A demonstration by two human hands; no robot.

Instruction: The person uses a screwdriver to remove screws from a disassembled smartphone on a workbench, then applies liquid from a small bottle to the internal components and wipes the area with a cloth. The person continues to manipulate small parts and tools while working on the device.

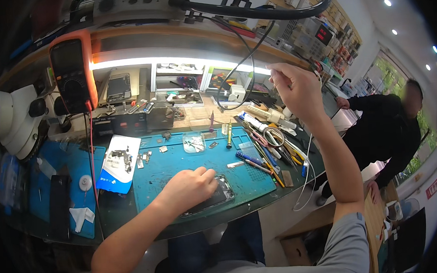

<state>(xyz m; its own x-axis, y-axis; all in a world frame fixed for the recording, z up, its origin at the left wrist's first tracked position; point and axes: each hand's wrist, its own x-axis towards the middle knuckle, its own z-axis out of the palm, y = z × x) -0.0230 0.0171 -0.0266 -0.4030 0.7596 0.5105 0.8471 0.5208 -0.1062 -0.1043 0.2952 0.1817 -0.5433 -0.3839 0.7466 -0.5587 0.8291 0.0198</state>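
An opened phone (216, 200) with its inner parts showing lies near the front edge of the blue work mat (253, 181). Over its left side is my left hand (189, 188), fingers curled; the hand hides their tips and whatever they grip. My right hand (297, 90) is raised well above the bench at the right, close to the lit shelf edge. Its thumb and forefinger are pinched together, and anything between them is too small to make out. A shallow clear tray of small parts (194, 143) sits on the mat beyond the phone.
A circuit board on a white-and-blue card (120, 161) lies left of the phone. Pens, tweezers and a roll of tape (273, 136) crowd the right side. An orange multimeter (71, 70) and a white microscope (17, 120) stand left. A black cable (250, 60) hangs ahead. A person (388, 122) stands at right.
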